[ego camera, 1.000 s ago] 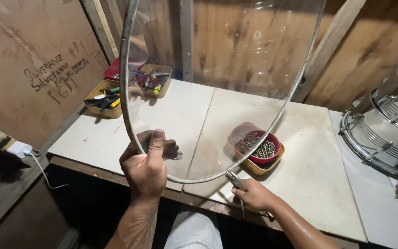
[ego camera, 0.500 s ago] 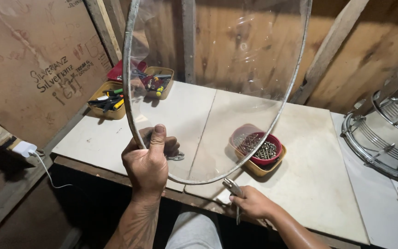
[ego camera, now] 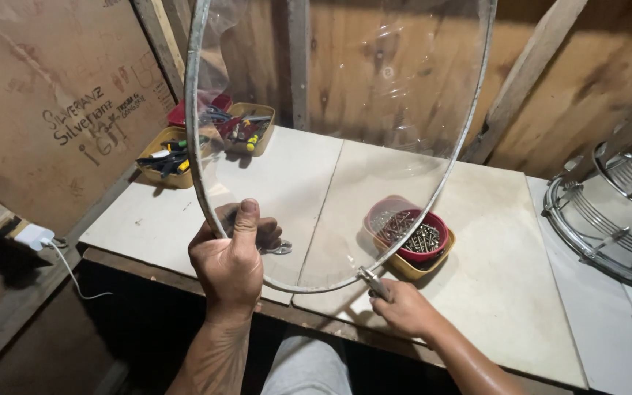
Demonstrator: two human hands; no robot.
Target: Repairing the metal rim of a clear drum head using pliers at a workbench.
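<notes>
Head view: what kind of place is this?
Likely a small home workshop: rough wooden walls, a workbench with a tub of screws and trays of hand tools, metal wire guards alongside.

A brown board (ego camera: 45, 110) bearing dark handwritten lettering leans at the upper left of the frame, its scrawl slanting upward; no packages, printed labels or screens appear elsewhere across the workbench scene
</notes>
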